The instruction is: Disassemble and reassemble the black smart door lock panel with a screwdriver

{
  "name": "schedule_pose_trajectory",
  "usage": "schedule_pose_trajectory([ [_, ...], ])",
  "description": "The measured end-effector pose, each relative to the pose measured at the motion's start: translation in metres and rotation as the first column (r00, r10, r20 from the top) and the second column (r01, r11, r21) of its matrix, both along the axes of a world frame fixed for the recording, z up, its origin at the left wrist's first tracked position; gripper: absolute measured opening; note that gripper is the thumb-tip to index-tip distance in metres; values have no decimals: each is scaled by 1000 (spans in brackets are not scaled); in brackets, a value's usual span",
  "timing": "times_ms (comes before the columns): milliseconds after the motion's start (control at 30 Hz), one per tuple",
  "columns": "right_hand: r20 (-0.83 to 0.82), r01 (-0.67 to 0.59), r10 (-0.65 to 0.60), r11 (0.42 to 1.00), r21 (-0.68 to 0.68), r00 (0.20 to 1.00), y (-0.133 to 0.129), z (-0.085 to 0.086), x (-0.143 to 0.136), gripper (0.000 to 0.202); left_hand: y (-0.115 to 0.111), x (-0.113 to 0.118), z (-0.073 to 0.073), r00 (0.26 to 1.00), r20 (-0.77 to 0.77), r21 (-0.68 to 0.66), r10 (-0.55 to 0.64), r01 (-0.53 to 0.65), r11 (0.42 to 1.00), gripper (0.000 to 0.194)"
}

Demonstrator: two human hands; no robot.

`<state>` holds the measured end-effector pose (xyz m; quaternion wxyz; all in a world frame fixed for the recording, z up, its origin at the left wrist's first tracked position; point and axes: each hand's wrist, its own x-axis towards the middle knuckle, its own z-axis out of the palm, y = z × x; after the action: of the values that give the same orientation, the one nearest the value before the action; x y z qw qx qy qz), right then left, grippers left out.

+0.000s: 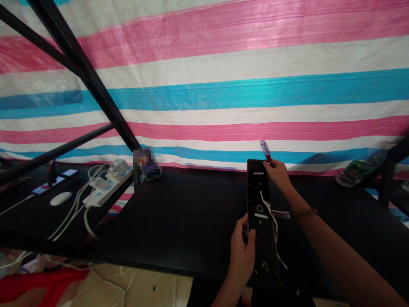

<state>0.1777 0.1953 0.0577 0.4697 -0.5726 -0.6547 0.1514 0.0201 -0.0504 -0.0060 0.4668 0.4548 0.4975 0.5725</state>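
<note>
Black panel [263, 234] runs from the table's [179, 221] near edge toward its far edge, fittings up, presumably for access. My left hand [243, 251], table's near side, grips the panel's edge, thumb on top, probably steadying it. Right hand [277, 174], table's far side, pinches the screwdriver [265, 149] handle-up; tip hidden, can't tell if it's seated.

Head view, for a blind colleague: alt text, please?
A left hand grips a long black panel by its left edge while the right hand, at its far end, holds what looks like a screwdriver. Striped sheeting hangs behind a black table.
</note>
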Motion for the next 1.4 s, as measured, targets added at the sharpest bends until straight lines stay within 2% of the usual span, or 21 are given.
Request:
schedule_pose_trajectory([
  [133,-90,32,-22,993,115,996,-14,22,-4,38,-1,0,2,1000,-1,-8,2,-2,1000,44],
  [267,-277,21,70,949,313,958,-31,59,-2,36,-1,0,5,1000,-5,-25,0,0,1000,45],
  [367,-267,77,48,896,438,963,-41,82,4,34,-1,0,7,1000,14,-16,0,0,1000,44],
  [433,-242,99,10,896,433,970,-47,88,8,36,-1,0,8,1000,22,-10,-4,4,1000,44],
  [567,-130,41,10,923,383,991,-54,84,15,38,-1,-1,7,1000,10,-27,-6,7,1000,44],
  [767,35,-30,18,914,405,999,-47,79,19,32,0,-1,6,1000,-9,-36,-1,1,999,46],
  [1000,77,-9,-26,906,422,997,-41,85,14,32,0,1,8,1000,4,-30,2,-2,1000,46],
  [1400,214,-66,-23,914,400,977,-41,83,9,37,0,1,7,1000,0,-12,18,-18,1000,46],
])
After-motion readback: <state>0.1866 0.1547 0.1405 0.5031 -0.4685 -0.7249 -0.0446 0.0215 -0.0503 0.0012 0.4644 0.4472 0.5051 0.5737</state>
